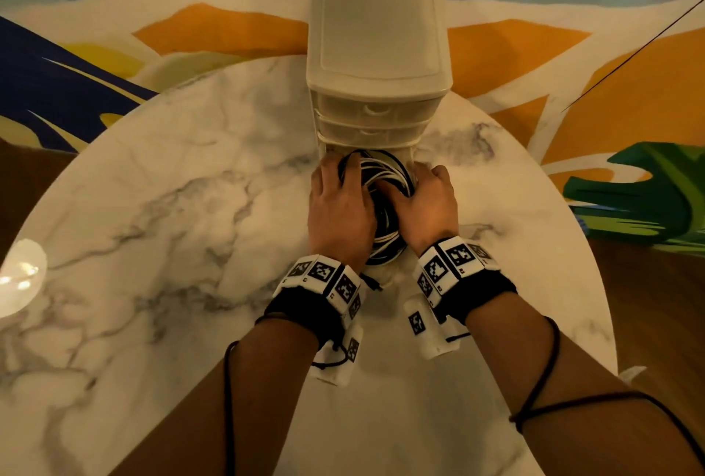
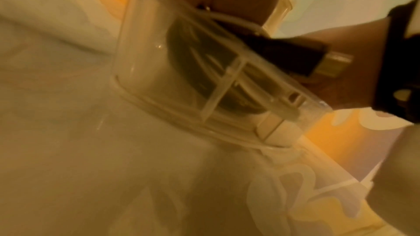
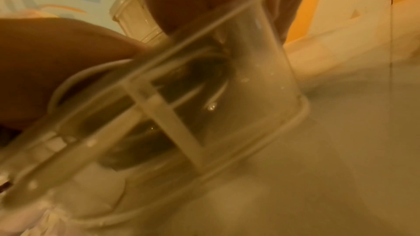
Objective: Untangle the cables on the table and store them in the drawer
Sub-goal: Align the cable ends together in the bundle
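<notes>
A coil of black and white cables (image 1: pixel 385 178) lies in the pulled-out bottom drawer (image 2: pixel 141 60) of a white plastic drawer unit (image 1: pixel 377 37). My left hand (image 1: pixel 360 174) grips the coil's left side, thumb inside the ring and fingers over its outer edge. On the right side my right hand (image 1: pixel 406 185) holds it the same way. Through the clear drawer wall (image 3: pixel 261 78) the dark coil (image 3: pixel 193 82) shows blurred. A black plug with a metal tip (image 2: pixel 302 60) sticks out over the drawer's front rim, toward me.
The unit stands at the far middle of a round marble table (image 1: pixel 190 208); its two upper drawers (image 1: pixel 374 109) are closed. A bright lamp reflection (image 1: pixel 19 277) sits at the table's left edge. A colourful rug (image 1: pixel 629 86) covers the floor beyond.
</notes>
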Demonstrator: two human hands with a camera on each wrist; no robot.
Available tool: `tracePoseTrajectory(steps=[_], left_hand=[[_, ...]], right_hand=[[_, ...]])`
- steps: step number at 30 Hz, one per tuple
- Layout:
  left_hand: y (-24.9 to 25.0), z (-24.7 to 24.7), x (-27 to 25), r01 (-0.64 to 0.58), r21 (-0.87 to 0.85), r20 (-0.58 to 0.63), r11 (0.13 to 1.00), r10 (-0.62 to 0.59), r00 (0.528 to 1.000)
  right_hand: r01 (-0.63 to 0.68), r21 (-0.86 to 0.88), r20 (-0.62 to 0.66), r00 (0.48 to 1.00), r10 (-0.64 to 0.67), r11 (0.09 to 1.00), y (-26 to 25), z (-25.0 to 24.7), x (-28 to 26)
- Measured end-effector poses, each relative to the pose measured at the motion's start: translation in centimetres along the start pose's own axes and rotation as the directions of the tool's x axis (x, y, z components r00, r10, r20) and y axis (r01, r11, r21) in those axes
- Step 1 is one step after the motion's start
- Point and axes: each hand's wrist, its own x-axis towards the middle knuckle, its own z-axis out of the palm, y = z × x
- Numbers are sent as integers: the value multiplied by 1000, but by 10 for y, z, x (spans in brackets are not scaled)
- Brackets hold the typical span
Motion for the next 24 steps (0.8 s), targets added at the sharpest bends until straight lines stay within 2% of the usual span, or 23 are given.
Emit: tracePoseTrajectory(steps=[4, 11, 16, 19, 22, 24], left_hand=[[1, -4, -1, 30, -18, 14, 999, -30, 999], [-1, -12, 6, 10, -12, 55, 1000, -9, 998], [1, -17, 17, -36, 119, 171, 992, 15, 985], [-1, -18, 16, -67, 196, 188, 978, 29, 982], [-1, -15, 6, -47, 248, 212, 968, -7, 977], [0, -12, -1, -78, 279, 249, 957, 6, 969]], right_hand=[[21, 34, 1, 1000, -21, 999, 1, 4, 1], [23, 49, -13, 1000, -22, 999, -3, 6, 5], [-41, 38, 13, 999, 41, 998, -11, 5, 13], [-112, 117, -2, 994, 113, 987, -15, 8, 14], [-147, 177, -18, 988, 152, 973, -16, 10, 15], [-152, 191, -21, 987, 159, 970, -17, 10, 17]])
